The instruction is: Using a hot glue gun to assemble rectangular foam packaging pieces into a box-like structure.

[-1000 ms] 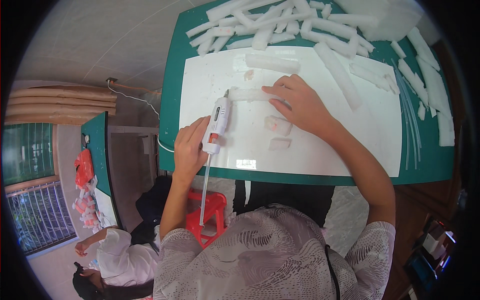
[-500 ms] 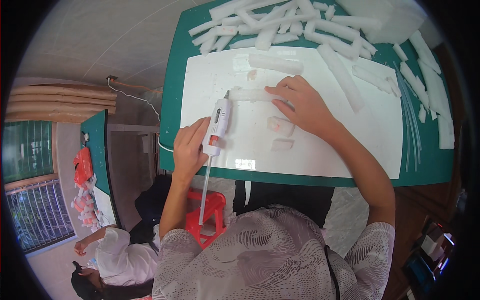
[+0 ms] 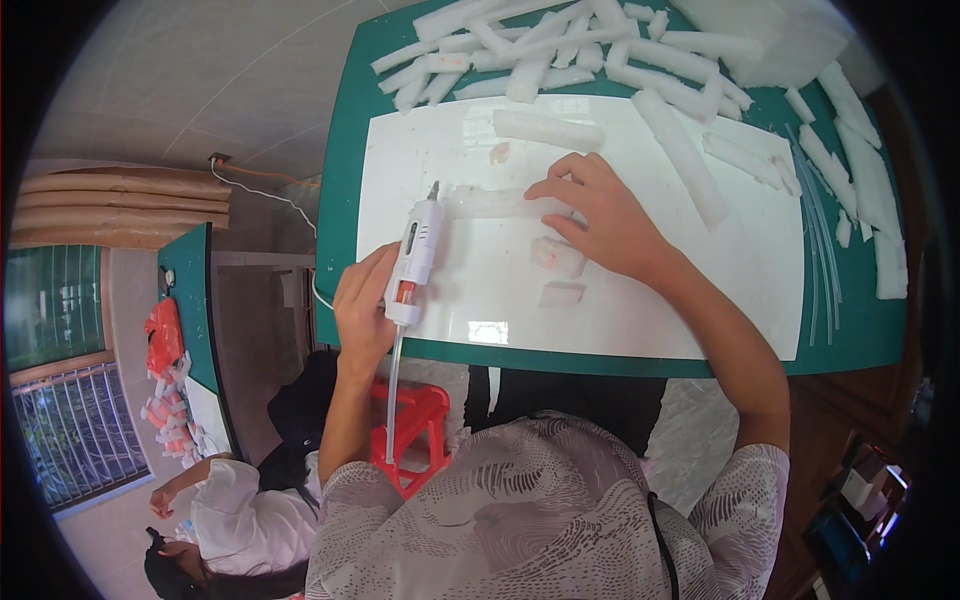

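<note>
My left hand (image 3: 365, 308) is wrapped round a white hot glue gun (image 3: 416, 245), its nozzle pointing away from me. A clear glue stick (image 3: 395, 395) sticks out of the gun's rear end. On the white board, my right hand (image 3: 608, 218) holds the right end of a white foam strip (image 3: 483, 202) between thumb and fingers. The nozzle stands just left of the strip's left end, apart from it. Nearer to me, below the right hand, lie a small foam block (image 3: 562, 257) with a pinkish patch and a smaller foam piece (image 3: 562, 294).
Another foam strip (image 3: 548, 130) lies beyond the held one on the board (image 3: 640, 325). Several foam strips (image 3: 530, 70) are heaped along the green table's far side. Clear glue sticks (image 3: 822, 250) lie at the right. A red stool (image 3: 425, 415) and a co-worker (image 3: 250, 510) are at the left.
The glue gun in my left hand has moved left, so its nozzle has come away from the foam strip's left end. My right hand stays at the strip's right end.
</note>
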The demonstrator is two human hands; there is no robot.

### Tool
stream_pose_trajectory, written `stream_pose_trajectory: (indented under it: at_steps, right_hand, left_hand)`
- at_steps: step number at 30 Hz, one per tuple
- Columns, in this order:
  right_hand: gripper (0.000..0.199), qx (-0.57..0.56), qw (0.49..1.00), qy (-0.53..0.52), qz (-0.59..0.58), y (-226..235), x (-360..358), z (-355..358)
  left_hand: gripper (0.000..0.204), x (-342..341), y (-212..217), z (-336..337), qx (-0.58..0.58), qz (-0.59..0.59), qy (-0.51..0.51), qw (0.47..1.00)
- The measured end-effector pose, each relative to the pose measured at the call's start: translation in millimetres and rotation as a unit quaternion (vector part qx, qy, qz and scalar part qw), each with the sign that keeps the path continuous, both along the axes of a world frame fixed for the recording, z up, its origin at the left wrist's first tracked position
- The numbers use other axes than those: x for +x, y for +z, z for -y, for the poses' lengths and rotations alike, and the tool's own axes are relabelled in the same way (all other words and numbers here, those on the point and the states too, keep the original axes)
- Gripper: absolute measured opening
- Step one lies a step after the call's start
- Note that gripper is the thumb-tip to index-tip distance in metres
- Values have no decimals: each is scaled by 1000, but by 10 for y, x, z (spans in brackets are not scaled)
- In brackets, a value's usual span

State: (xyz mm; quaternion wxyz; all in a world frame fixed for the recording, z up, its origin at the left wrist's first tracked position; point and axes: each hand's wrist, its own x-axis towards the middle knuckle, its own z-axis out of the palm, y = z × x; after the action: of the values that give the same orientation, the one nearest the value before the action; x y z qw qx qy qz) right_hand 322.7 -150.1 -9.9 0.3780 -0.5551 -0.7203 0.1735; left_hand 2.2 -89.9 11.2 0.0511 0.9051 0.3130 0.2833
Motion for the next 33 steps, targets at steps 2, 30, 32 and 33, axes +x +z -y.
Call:
stream_pose_trajectory:
  at_steps: [2, 30, 32, 33]
  right_hand:
    - [28, -9, 1000, 5, -4, 15, 3, 13]
    - [23, 17, 1000, 2, -8, -42, 1, -12]
    - [23, 24, 1000, 1, -11, -36, 12, -18]
    - [23, 14, 1000, 5, -12, -22, -6, -19]
  left_hand:
    - [45, -25, 2, 15, -16, 15, 8, 1000]
    - [45, 262, 99, 126, -19, -34, -23, 999]
    - [45, 256, 63, 120, -18, -33, -25, 999]
    - [46, 243, 53, 127, -20, -33, -23, 999]
